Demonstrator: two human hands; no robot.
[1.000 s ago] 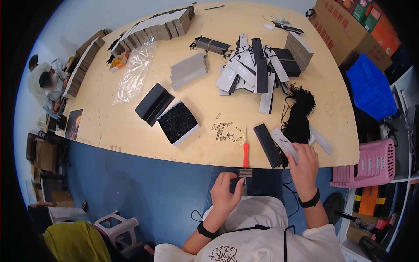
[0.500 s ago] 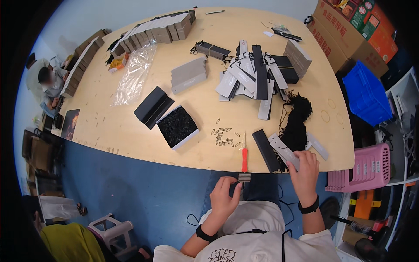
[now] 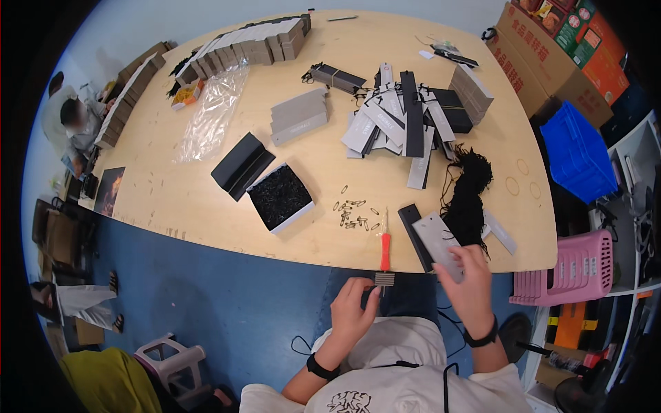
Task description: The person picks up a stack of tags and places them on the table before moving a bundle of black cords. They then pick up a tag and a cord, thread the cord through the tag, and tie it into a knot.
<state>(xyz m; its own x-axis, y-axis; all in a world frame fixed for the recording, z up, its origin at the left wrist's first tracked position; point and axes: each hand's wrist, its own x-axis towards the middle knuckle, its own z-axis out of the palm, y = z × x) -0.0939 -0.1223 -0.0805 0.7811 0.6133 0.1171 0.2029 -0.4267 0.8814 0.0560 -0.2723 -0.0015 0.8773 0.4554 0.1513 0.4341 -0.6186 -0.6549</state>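
Note:
At the near table edge, my left hand (image 3: 354, 308) is curled round a dark block with a striped light-and-dark end (image 3: 384, 279), which looks like a stack of tags seen end-on. My right hand (image 3: 468, 279) pinches the lower end of a grey hang tag (image 3: 434, 233). A dark tag (image 3: 415, 236) lies just left of it, partly covered. Beside the grey tag rests a bundle of black cords (image 3: 469, 189). A red-handled awl (image 3: 385, 253) points away from me between my hands. Several small clasp-like pieces (image 3: 357, 221) lie scattered beyond it.
An open box of small black parts (image 3: 308, 206) stands left of centre by a black lid (image 3: 242, 166). A heap of tags (image 3: 385, 120) lies at the back right, stacked grey boxes (image 3: 255, 48) at the back left. Right of the table are a blue crate (image 3: 578, 148) and pink basket (image 3: 568, 268).
My right hand has shifted slightly left and turned the grey tag, so its broad face shows more and covers part of the dark tag. My left hand stays nearly still.

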